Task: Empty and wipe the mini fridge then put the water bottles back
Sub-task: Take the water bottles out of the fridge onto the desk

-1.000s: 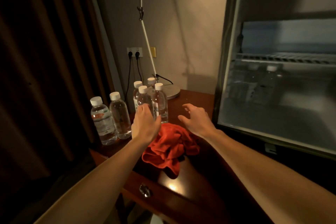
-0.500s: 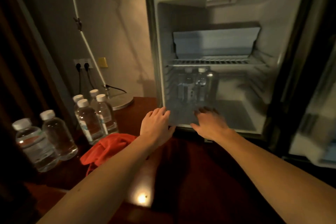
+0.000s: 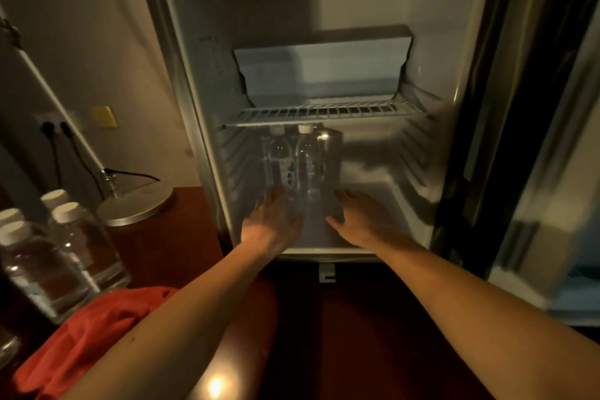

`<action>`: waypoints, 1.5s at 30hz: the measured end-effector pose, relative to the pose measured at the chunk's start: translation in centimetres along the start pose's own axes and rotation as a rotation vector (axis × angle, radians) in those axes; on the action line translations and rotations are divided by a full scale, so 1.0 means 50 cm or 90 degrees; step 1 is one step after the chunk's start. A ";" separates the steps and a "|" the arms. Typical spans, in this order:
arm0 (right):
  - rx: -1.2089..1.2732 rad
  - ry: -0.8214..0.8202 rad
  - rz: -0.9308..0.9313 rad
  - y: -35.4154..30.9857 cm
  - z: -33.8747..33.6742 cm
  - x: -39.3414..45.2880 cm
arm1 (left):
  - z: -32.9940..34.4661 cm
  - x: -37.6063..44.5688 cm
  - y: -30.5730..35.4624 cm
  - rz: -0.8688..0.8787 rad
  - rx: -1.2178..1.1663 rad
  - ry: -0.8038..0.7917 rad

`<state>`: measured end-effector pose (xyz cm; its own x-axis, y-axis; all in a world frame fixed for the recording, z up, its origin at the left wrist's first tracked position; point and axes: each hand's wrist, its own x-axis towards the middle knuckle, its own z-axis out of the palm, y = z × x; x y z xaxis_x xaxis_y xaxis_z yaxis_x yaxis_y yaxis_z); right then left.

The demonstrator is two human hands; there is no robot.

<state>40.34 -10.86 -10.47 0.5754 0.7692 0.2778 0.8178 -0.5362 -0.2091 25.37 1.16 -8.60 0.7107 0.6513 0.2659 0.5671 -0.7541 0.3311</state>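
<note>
Inside the white mini fridge (image 3: 431, 52), upright clear plastic water bottles (image 3: 293, 162) are flanked just ahead by the released, empty left hand (image 3: 272, 221) and right hand (image 3: 363, 217), the left nearer.

Two bare forearms stretch forward side by side. The left hand (image 3: 272, 224) and right hand (image 3: 363, 219) are extended palms down, fingers spread and relaxed, holding nothing.

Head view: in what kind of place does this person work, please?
Probably a hotel room. A small white mini fridge stands open on a dark red wooden desk, clear plastic water bottles with white caps wait beside it, and a round metal lamp base sits near wall sockets.
</note>
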 end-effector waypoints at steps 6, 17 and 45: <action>0.315 0.055 0.045 -0.027 0.028 0.087 | 0.022 0.100 0.004 -0.129 -0.294 0.094; 0.585 0.155 0.079 -0.072 0.061 0.195 | 0.080 0.219 -0.035 -0.169 -0.492 0.185; 0.484 0.140 0.019 -0.169 -0.102 -0.075 | -0.118 -0.124 -0.040 -0.078 -0.384 0.217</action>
<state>31.34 -10.98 -4.99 0.6513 0.6288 0.4247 0.6149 -0.1095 -0.7809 17.39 -0.87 -5.54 0.4304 0.7933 0.4306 0.2352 -0.5592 0.7950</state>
